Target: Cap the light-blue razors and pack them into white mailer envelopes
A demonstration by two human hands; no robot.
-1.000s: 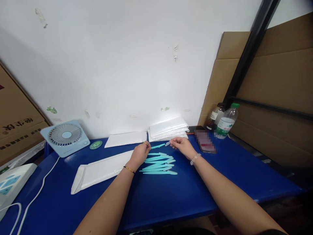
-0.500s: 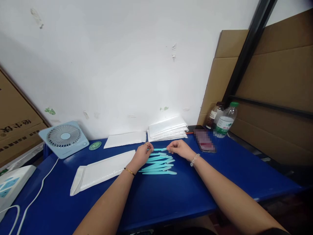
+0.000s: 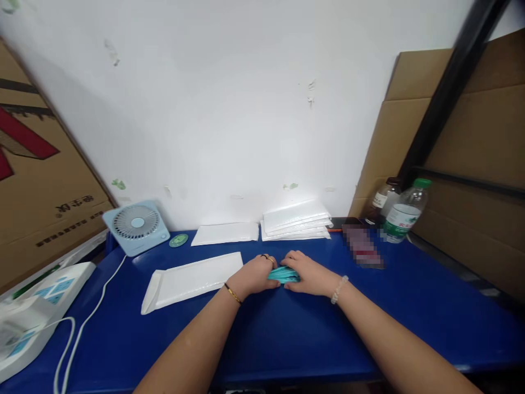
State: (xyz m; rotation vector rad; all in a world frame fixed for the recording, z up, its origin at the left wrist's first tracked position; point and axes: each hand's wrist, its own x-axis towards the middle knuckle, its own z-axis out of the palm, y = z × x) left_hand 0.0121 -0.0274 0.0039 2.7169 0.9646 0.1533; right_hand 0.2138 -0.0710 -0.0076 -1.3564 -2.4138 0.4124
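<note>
A bunch of slim turquoise eyebrow razors lies gathered between my two hands, low over the blue table. My left hand is closed around the bunch's left end, thumb on the near side. From the other end, my right hand grips it with fingers on the far side and thumb nearer me. Both ends of the razors are hidden by the hands. Just left of my left hand lies a white padded envelope, its flap end toward the left.
Behind the hands sit a stack of white padded envelopes and a single envelope. A blue fan, a green round disc and a white power strip are left. Right stand a phone, water bottle and dark-capped bottle.
The razors lay spread in a row, with one held between both hands. Now they are gathered into one bunch with both hands around it. The view has shifted left.
</note>
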